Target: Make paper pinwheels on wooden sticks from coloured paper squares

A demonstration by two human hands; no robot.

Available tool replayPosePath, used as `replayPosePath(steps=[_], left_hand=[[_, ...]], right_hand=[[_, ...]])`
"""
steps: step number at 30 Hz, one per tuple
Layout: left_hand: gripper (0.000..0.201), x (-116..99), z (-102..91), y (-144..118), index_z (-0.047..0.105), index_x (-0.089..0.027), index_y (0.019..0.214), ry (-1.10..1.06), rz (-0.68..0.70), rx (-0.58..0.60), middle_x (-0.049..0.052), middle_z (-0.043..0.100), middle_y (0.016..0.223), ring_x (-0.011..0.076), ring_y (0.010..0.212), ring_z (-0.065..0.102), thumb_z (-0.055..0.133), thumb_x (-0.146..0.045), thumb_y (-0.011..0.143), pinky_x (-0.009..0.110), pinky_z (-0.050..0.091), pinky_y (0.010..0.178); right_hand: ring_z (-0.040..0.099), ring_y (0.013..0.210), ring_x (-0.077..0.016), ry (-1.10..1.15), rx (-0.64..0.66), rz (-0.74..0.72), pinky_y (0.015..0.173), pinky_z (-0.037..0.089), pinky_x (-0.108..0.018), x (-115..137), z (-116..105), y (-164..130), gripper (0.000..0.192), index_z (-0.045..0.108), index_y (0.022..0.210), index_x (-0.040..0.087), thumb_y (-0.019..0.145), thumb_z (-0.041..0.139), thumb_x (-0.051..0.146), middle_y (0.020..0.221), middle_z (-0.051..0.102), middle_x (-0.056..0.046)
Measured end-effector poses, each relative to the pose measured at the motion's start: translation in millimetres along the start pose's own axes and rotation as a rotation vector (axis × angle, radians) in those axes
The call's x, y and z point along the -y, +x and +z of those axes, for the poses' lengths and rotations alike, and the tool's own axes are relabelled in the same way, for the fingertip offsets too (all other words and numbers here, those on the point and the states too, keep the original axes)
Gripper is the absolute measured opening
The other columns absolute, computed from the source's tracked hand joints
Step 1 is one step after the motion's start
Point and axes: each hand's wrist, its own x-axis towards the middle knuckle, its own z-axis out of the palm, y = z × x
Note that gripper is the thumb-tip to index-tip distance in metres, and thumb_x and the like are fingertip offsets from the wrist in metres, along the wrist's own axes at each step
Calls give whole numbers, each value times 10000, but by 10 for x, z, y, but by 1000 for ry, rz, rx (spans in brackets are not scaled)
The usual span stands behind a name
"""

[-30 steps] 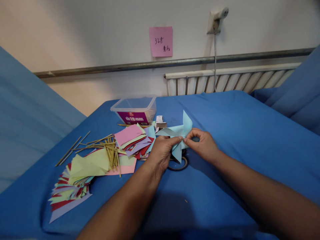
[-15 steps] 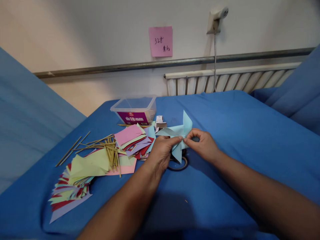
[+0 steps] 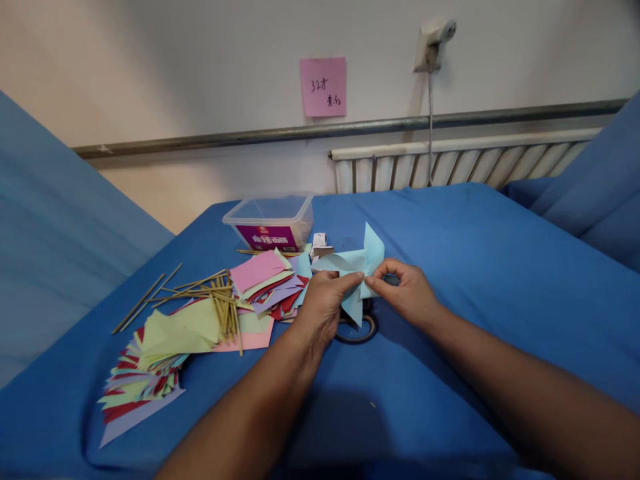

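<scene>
A light blue paper pinwheel (image 3: 373, 248) is held up between my two hands, its folded blades spreading around the centre. My left hand (image 3: 327, 297) grips it from the left, thumb pressed near the middle. With thumb and forefinger pinched at the centre, my right hand (image 3: 403, 287) holds it from the right; any small piece between those fingertips is hidden. Black-handled scissors (image 3: 369, 333) lie on the blue cloth (image 3: 450, 400) just below the pinwheel, partly covered by it and my left hand.
Left of my hands lie stacked coloured paper sheets (image 3: 260, 272), a pile of thin sticks (image 3: 226, 313) and a fan of cut papers (image 3: 145, 387). Behind them stand a clear plastic tub (image 3: 267, 213) and a small white box (image 3: 320, 241). A radiator (image 3: 465, 160) lines the wall.
Both hands keep nearly the same grip on the pinwheel. The whole view has shifted very slightly.
</scene>
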Motion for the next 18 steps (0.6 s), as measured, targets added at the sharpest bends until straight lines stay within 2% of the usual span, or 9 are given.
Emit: replayPosePath(steps=[4,6,9,11,13,16,18], left_hand=[[335,-11,1,-4,697,-72,869,9,9,-10,89,689,670,152,510,595,760,-222,576,260,467,517],[342,-24,1,-8,696,-74,877,4,17,-18,83,688,665,157,514,599,760,-210,569,264,473,522],[335,-40,-7,-13,698,-84,888,15,41,-22,70,686,656,165,527,609,752,-196,577,273,487,538],[302,-45,-15,-13,702,-90,858,44,53,-12,68,689,659,169,533,614,752,-198,581,275,490,545],[277,-44,-19,-13,705,-96,826,84,63,-5,69,694,666,170,536,618,759,-207,578,271,490,551],[265,-39,-8,-19,708,-108,813,136,85,-7,61,698,675,165,544,619,763,-200,572,261,488,547],[268,-30,5,-27,708,-116,814,152,96,-3,58,706,709,164,562,625,761,-175,558,257,490,549]], right_hand=[[577,685,-165,10,-2,34,654,443,-295,4,10,-9,179,582,639,203,734,644,342,663,618,9],[609,750,-179,97,-45,49,676,471,-301,4,10,-9,159,595,767,205,716,672,335,770,652,-6],[633,906,-212,291,-142,60,727,511,-331,-11,-6,17,491,512,1122,223,689,714,335,978,667,-47],[642,924,-227,365,-170,103,736,526,-354,-26,-26,46,647,434,1229,225,673,737,356,994,669,-60],[660,877,-234,407,-131,162,730,536,-372,-35,-42,71,644,451,1204,212,657,751,372,958,682,-63],[679,841,-242,481,23,213,727,547,-383,-25,-45,82,525,512,1092,200,650,751,352,935,703,-71],[680,854,-245,485,67,216,744,548,-383,-10,-38,71,469,541,1032,196,634,756,321,949,707,-74]])
